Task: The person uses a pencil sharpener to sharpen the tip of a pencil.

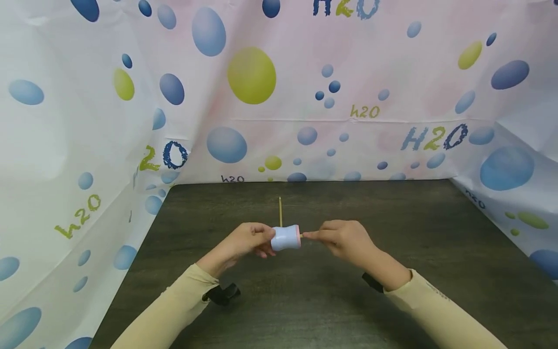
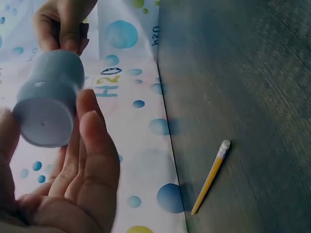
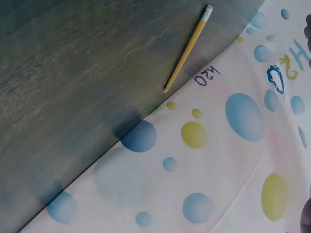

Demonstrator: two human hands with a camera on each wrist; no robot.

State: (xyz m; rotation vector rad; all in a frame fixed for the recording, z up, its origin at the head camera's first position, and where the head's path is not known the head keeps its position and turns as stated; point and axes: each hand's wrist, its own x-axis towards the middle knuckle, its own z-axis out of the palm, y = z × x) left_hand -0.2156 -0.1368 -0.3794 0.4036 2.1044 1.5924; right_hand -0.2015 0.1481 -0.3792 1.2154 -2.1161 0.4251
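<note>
My left hand (image 1: 250,240) grips a pale blue, waisted pencil sharpener (image 1: 285,237) with a pink rim, held sideways above the table. In the left wrist view, the flat round end of the sharpener (image 2: 46,121) faces the camera, between thumb and fingers. My right hand (image 1: 348,242) pinches a short yellowish pencil end (image 1: 301,235) that sticks out of the pink rim; the rest of that pencil is hidden. Behind the sharpener, a second yellow pencil (image 1: 281,211) with a white eraser end lies on the table. Only dark finger edges (image 3: 307,218) show in the right wrist view.
The dark wood-grain table (image 1: 427,232) runs back to a white backdrop (image 1: 305,58) printed with blue and green dots and lettering. The same sheet hangs along the left and right sides. Black straps (image 1: 222,294) circle both wrists over cream sleeves.
</note>
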